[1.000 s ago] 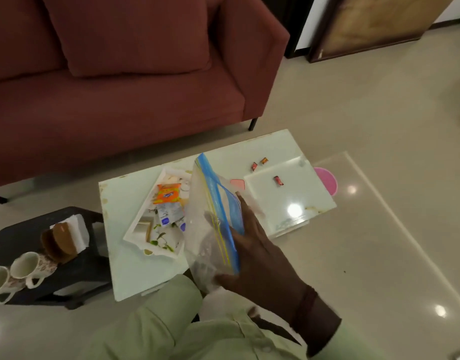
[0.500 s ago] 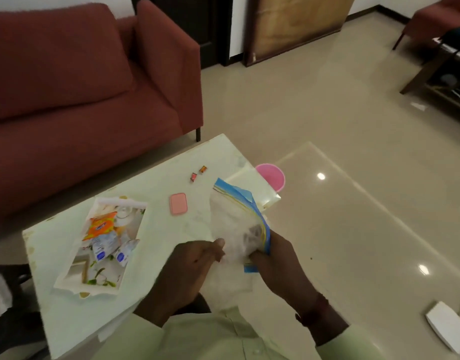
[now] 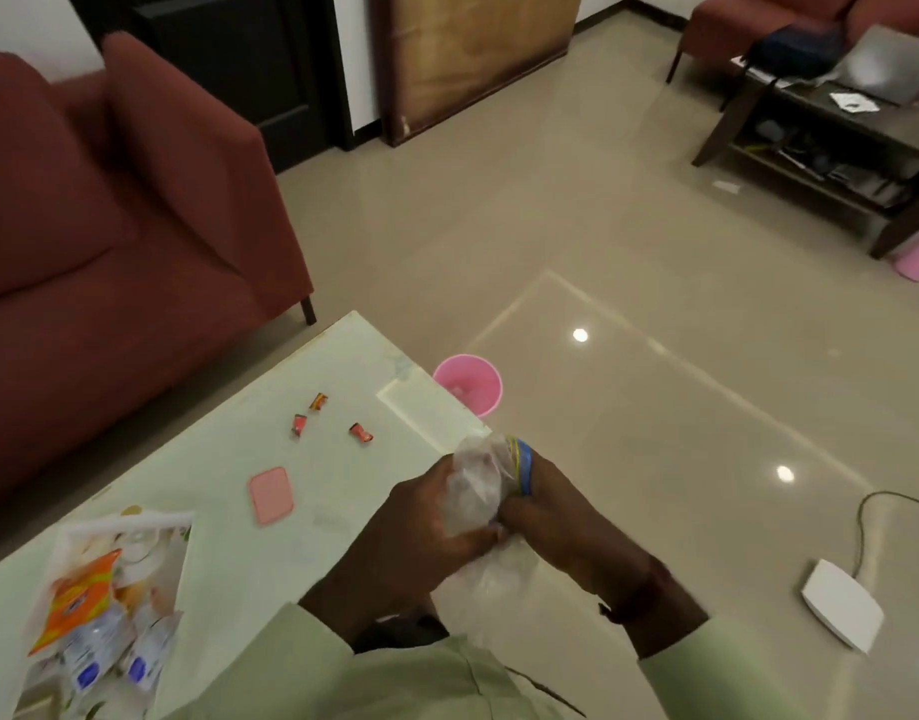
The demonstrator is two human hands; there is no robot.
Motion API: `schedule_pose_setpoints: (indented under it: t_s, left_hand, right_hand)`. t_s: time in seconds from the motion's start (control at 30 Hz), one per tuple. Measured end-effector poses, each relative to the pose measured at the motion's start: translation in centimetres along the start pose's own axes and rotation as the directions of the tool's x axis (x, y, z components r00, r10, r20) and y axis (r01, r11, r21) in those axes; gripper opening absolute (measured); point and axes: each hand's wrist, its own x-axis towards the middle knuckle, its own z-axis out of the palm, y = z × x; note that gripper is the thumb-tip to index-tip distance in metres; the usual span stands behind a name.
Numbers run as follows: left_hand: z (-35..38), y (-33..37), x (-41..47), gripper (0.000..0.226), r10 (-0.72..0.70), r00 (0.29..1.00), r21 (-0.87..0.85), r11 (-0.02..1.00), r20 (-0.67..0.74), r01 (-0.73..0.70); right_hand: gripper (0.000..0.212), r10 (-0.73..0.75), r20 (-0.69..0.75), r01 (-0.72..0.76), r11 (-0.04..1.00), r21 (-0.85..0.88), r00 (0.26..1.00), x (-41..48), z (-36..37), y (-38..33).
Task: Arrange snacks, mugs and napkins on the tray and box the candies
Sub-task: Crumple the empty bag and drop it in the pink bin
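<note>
While both hands crumple the clear zip bag (image 3: 478, 485), left hand (image 3: 431, 527) and right hand (image 3: 556, 517) clenched around it, the three candies (image 3: 361, 432) lie loose on the worktop (image 3: 229, 459) at eleven o'clock, nearer the left hand.

Both hands (image 3: 499, 517) around a seemingly crumpled clear bag (image 3: 475, 483).

On the surface (image 3: 229, 491), the tray (image 3: 130, 522) is lying left of the lid (image 3: 270, 495); three candies (image 3: 317, 402) are lying behind the lid.
</note>
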Motion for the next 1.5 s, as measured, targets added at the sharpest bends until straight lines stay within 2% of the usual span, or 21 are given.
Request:
schedule_pose_setpoints:
  t_s: [0.07,0.13,0.2,0.27,0.37,0.47,0.53,0.6,0.67,0.73,0.77,0.83,0.9,0.93,1.0,1.1,1.17,1.23,1.27,1.4,1.5]
  left_hand:
    - [0.1,-0.3,2.5,0.043,-0.029,0.999,-0.030,0.999,0.016,0.030]
    - [-0.2,-0.5,5.0,0.028,0.007,0.999,0.006,1.000,-0.044,-0.007]
    - [-0.4,-0.8,7.4,0.028,0.003,0.999,-0.037,0.999,-0.052,-0.005]
    - [-0.4,-1.0,9.3,0.032,-0.037,0.999,-0.113,0.993,-0.023,0.034]
    - [-0.8,-1.3,12.1,0.033,-0.067,0.996,-0.168,0.984,-0.061,0.056]
    - [-0.2,-1.7,15.3,0.031,-0.183,0.982,-0.373,0.916,-0.055,0.149]
    - [0.8,-1.4,17.1,0.029,-0.272,0.960,-0.480,0.852,-0.069,0.207]
    - [2.2,-1.3,19.3,0.026,-0.322,0.943,-0.521,0.820,-0.080,0.236]
    - [2.9,-1.8,21.2,0.038,-0.350,0.936,-0.509,0.802,0.021,0.311]
    - [3.3,-2.9,23.3,0.038,-0.362,0.915,-0.549,0.735,0.179,0.399]
    - [3.6,-3.4,24.2,0.034,-0.349,0.902,-0.617,0.659,0.256,0.430]
    - [4.9,-4.4,26.0,0.053,-0.344,0.886,-0.707,0.540,0.310,0.457]
    - [7.0,-5.8,28.7,0.068,-0.408,0.893,-0.656,0.623,0.192,0.425]
    - [8.2,-6.5,30.2,0.065,-0.470,0.878,-0.606,0.673,0.094,0.425]
    - [10.0,-8.1,32.8,0.047,-0.578,0.814,-0.570,0.687,-0.053,0.451]
    - [12.3,-12.1,36.6,0.022,-0.715,0.681,-0.579,0.625,-0.155,0.524]
    - [13.3,-15.2,38.8,0.012,-0.802,0.568,-0.624,0.541,-0.183,0.563]
    - [14.6,-19.4,41.1,0.009,-0.858,0.466,-0.618,0.489,-0.215,0.616]
    - [15.4,-21.6,42.2,0.009,-0.868,0.441,-0.597,0.484,-0.231,0.640]
    - [18.7,-30.3,45.6,0.013,-0.861,0.398,-0.450,0.506,-0.318,0.736]
    - [21.2,-36.7,47.5,0.018,-0.887,0.311,-0.428,0.441,-0.341,0.789]
  right_hand:
    - [0.049,-0.022,-0.152,0.028,0.999,0.035,0.988,1.2,-0.8,0.0]
    - [0.048,0.024,-0.281,0.007,0.994,0.112,0.960,2.4,-1.8,-0.1]
    - [0.051,0.072,-0.318,-0.011,0.982,0.189,0.945,3.2,-3.0,-0.3]
    - [0.056,0.023,-0.332,0.029,0.988,0.151,0.943,3.6,-4.2,-0.4]
    - [0.090,-0.062,-0.244,0.041,0.995,-0.093,0.968,3.8,-6.4,-0.4]
    - [0.114,-0.035,-0.028,0.033,0.997,-0.075,0.999,5.3,-8.8,-0.5]
    - [0.107,-0.072,-0.026,0.070,0.996,-0.054,0.997,7.1,-9.7,-0.8]
    - [0.082,-0.141,-0.144,0.129,0.988,-0.090,0.979,9.8,-11.1,-1.1]
    - [0.062,-0.147,-0.231,0.135,0.989,-0.067,0.962,12.5,-13.0,-1.2]
    - [0.049,-0.073,-0.242,0.077,0.997,0.009,0.968,15.2,-15.7,-0.9]
    - [0.043,-0.027,-0.238,0.035,0.999,0.031,0.971,16.5,-17.2,-0.7]
    - [0.034,0.051,-0.241,-0.032,0.996,0.085,0.969,19.0,-20.0,-0.4]
    - [0.030,0.135,-0.220,-0.097,0.980,0.174,0.966,22.1,-22.5,0.4]
    - [0.029,0.179,-0.207,-0.136,0.970,0.203,0.962,23.8,-23.3,1.0]
    - [0.027,0.256,-0.171,-0.214,0.950,0.229,0.952,27.2,-24.6,2.7]
    - [0.025,0.385,-0.065,-0.351,0.888,0.296,0.921,33.1,-25.4,6.1]
    - [0.029,0.467,-0.022,-0.426,0.824,0.373,0.884,37.0,-25.4,8.6]
    - [0.027,0.508,-0.019,-0.455,0.786,0.418,0.861,41.3,-25.0,12.0]
    - [0.026,0.523,-0.033,-0.461,0.778,0.426,0.852,43.2,-24.7,13.9]
    - [0.028,0.586,-0.132,-0.500,0.771,0.395,0.800,50.6,-22.8,21.8]
    - [0.042,0.627,-0.159,-0.559,0.762,0.327,0.762,55.2,-21.3,27.2]
